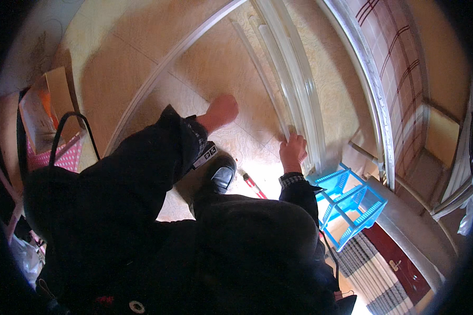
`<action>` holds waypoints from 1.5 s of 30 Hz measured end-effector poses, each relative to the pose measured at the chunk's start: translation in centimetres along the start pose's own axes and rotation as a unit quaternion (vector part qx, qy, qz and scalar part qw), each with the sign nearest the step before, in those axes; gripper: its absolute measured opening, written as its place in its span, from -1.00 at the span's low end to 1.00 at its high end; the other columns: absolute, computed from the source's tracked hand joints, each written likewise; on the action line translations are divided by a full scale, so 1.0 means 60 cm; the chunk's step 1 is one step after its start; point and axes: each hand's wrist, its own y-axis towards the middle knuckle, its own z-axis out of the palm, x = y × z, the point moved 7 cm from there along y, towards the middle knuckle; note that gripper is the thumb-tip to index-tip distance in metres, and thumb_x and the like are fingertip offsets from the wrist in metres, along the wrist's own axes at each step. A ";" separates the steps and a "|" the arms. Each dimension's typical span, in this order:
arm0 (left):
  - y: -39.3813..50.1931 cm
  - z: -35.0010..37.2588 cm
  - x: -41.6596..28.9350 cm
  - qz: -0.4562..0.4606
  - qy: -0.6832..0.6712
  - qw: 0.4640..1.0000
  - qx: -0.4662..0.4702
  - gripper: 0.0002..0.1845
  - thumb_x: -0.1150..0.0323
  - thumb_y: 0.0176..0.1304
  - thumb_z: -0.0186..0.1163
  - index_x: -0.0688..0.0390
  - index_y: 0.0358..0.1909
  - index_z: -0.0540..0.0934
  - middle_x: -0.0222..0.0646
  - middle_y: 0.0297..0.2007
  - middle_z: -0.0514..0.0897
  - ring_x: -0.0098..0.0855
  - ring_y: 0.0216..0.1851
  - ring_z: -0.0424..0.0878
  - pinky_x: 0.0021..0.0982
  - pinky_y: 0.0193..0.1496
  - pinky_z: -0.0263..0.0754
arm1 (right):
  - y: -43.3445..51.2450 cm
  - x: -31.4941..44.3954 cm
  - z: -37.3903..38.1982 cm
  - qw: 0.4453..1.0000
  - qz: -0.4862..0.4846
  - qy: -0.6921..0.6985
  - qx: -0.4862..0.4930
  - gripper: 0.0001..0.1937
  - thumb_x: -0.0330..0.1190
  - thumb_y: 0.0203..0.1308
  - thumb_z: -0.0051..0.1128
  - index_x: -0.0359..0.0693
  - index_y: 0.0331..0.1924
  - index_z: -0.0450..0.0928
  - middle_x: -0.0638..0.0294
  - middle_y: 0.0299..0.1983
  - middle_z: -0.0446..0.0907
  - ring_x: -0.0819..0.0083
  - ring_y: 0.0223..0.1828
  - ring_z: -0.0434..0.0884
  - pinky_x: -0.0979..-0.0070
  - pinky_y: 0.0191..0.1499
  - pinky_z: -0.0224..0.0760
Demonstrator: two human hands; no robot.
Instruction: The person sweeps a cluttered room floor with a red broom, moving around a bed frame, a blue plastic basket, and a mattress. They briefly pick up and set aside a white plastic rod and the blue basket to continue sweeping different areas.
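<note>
My right hand (293,152) is curled around the near end of a thin pale strip (256,65), which runs away from me along the floor. Just to the right of that strip lie several long, pale, glossy plastic strips (295,71), side by side. My left hand (224,109) is closed in a fist over the floor, left of the strips, with nothing visible sticking out of it. Its palm side is hidden. A slim red-and-white object (254,186) lies on the floor near my dark shoe (222,175).
A blue plastic rack (352,204) stands by my right forearm. At left are an opened cardboard box (39,118) and a pink polka-dot container (69,157). Another long pale strip (149,80) curves across the left floor. A metal tube frame (380,94) borders plaid fabric (402,59) at right.
</note>
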 end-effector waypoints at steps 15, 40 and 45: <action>-0.007 -0.008 0.017 0.014 0.004 0.989 -0.144 -0.85 0.37 0.01 0.08 0.17 -0.60 0.57 -0.05 -0.42 0.63 0.00 -0.31 0.60 -0.05 -0.28 0.44 | 0.016 -0.014 -0.069 0.967 -0.112 0.129 -0.190 -0.64 -0.28 0.09 0.16 -0.27 -0.04 0.48 0.02 -0.05 0.50 0.04 0.00 0.46 0.12 -0.02 0.43; -0.017 -0.002 -0.028 -0.025 -0.153 0.985 -0.081 -0.84 0.40 -0.01 0.11 0.29 -0.45 0.57 0.09 -0.36 0.62 0.09 -0.26 0.59 0.00 -0.18 0.45 | 0.300 0.085 -0.125 0.958 -0.071 0.208 -0.185 -0.19 0.18 0.18 0.02 -0.23 0.35 0.15 -0.05 0.31 0.24 -0.06 0.32 0.20 -0.13 0.26 0.07; -0.016 -0.016 -0.043 0.021 -0.148 0.975 -0.165 -0.87 0.40 0.05 0.10 0.26 -0.42 0.54 0.02 -0.41 0.61 0.06 -0.31 0.59 0.00 -0.26 0.43 | 0.294 0.092 -0.131 0.953 -0.080 0.230 -0.183 -0.22 0.11 0.18 0.05 -0.22 0.35 0.15 -0.05 0.31 0.24 -0.06 0.33 0.19 -0.11 0.29 0.03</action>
